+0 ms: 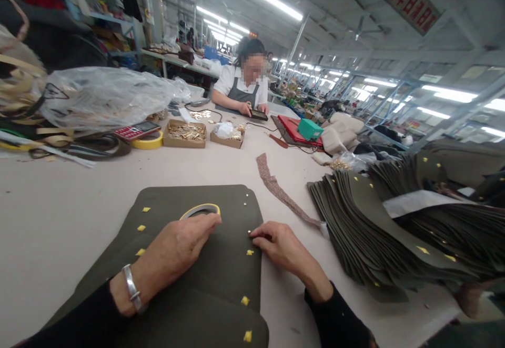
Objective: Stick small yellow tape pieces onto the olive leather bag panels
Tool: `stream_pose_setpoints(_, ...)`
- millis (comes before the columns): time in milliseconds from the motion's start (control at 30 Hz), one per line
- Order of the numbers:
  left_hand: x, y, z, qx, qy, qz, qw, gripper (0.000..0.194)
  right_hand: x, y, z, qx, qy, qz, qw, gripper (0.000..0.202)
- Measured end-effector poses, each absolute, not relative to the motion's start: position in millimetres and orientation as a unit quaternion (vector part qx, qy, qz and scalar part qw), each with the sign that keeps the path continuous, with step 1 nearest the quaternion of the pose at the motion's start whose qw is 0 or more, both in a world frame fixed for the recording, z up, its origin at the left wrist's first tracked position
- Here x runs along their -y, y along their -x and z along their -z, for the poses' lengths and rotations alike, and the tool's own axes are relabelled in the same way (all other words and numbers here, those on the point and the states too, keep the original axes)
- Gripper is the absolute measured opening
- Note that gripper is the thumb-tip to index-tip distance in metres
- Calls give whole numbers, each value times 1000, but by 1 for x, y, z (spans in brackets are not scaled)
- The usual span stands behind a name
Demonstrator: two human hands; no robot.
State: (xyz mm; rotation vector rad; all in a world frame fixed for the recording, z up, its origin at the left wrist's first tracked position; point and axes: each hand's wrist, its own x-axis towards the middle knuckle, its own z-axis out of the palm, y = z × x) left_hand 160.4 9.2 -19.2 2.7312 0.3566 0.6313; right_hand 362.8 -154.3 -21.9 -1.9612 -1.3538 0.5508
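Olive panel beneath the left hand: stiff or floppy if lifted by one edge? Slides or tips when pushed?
The panel is probably floppy: similar sheets in the stack at right bend in curves. Likely light for its spread, since it looks thin. Pushed, it may slide rather than tip, as it lies flat on the table.

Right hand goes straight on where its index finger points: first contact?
The right hand would likely meet the small metal stud on the dark panel first; whether they already touch is unclear.
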Motion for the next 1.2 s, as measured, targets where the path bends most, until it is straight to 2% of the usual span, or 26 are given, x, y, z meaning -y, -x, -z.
stream_pose_setpoints(133,7,-163,12,-90,-932,-287,204,26,153,-347,4,520,733,-128,420,16)
stream_pose_setpoints(233,13,-165,8,-84,-934,-286,199,35,148,-334,-5,583,669,-98,450,19)
stream_pose_setpoints(333,15,-167,9,-82,-938,-283,182,42,144,-325,-7,644,629,-54,433,23)
stream_pose_setpoints(467,15,-167,15,-77,-945,-280,148,40,139,-321,-6,678,621,-15,392,17)
stream_pose_setpoints(600,17,-168,17,-78,-949,-276,131,33,135,-320,-2,695,622,40,357,15)
stream_pose_setpoints(700,18,-169,15,-87,-950,-258,151,21,134,-318,2,695,625,86,344,17)
stream_pose_setpoints(767,18,-170,13,-100,-951,-243,164,20,133,-314,4,686,631,93,350,17)
stream_pose_setpoints(867,20,-174,11,-106,-943,-274,153,22,129,-309,6,608,680,31,409,14)
stream_pose_setpoints(967,26,-179,9,-79,-931,-334,125,21,122,-316,10,433,734,-139,504,10)
stream_pose_setpoints(1033,29,-183,8,-61,-928,-347,119,21,120,-331,15,325,738,-249,537,14)
stream_pose_setpoints(1100,29,-186,10,-67,-938,-319,117,18,122,-350,21,274,734,-323,531,22)
stream_pose_setpoints(1200,24,-190,18,-102,-967,-213,99,11,133,-372,31,277,739,-370,491,30)
